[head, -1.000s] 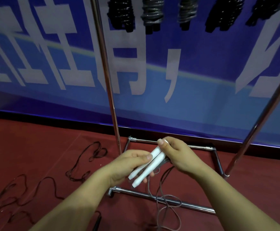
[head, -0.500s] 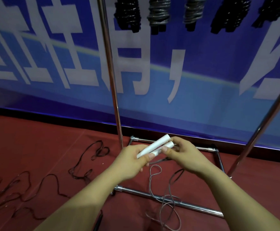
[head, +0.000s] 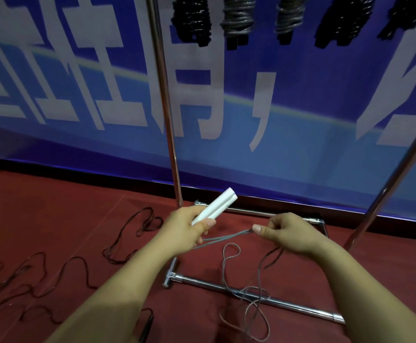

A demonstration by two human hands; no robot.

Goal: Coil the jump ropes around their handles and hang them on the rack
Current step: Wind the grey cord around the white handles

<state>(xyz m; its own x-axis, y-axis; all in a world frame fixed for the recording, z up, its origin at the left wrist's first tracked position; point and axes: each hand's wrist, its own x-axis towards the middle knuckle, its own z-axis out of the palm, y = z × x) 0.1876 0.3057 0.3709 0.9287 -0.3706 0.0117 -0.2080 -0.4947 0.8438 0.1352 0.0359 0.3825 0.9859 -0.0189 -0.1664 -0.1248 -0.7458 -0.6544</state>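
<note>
While the left hand (head: 189, 229) clamped the two white handles (head: 215, 206) together, the right hand (head: 283, 231) pinched the grey cord (head: 226, 237) taut just beside them, no turns yet wound. Five coiled ropes (head: 239, 18) already hung on the rack (head: 165, 95); a dark rope (head: 73, 266) lay loose on the floor. Large white characters on the blue banner (head: 301, 132) were cropped, not readable.

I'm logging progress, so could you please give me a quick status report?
Left hand gripping both white handles. Right hand pinching grey cord, not yet coiled. Slack draped over rack base bar.
</note>
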